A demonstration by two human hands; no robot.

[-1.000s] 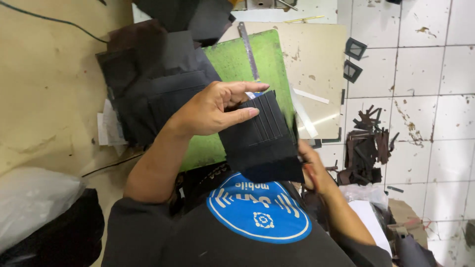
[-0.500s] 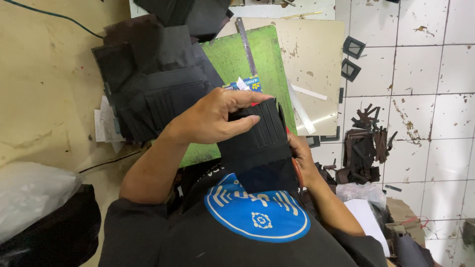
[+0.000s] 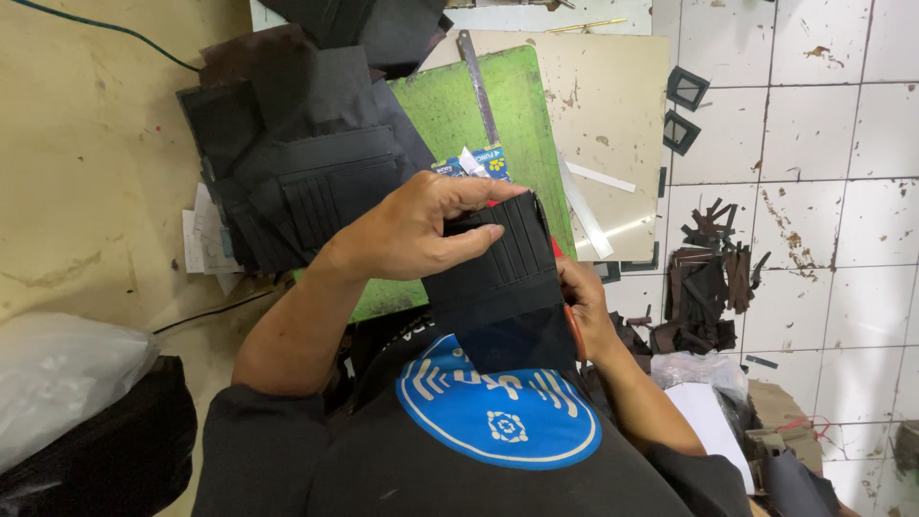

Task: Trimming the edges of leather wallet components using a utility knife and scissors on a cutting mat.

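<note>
Gripping from above, the left hand [image 3: 412, 230] has its fingers curled over the upper edge of a black wallet panel [image 3: 498, 287], thumb along the top and fingertips pressed flat to the ribbed card-slot face, so the hand is clamped on the piece. Below that hold the panel hangs down toward the dark shirt with a round blue print [image 3: 498, 416], its smooth lower half just past the fingertips. On the far side of the panel the right hand [image 3: 584, 306] closes on its right edge, mostly hidden behind the leather; something red shows at that edge, too covered to tell what it is. Just beyond the left knuckles a small blue card [image 3: 474, 161] peeks out, lying on a green cutting mat [image 3: 450, 105]. Farther out from the grip, a stack of black leather pieces [image 3: 306, 172] covers the mat's left part, and a metal ruler [image 3: 479, 81] lies across its top. Well off past the right hand, dark leather scraps [image 3: 708, 287] are heaped on the white tiled floor [image 3: 814, 144].
</note>
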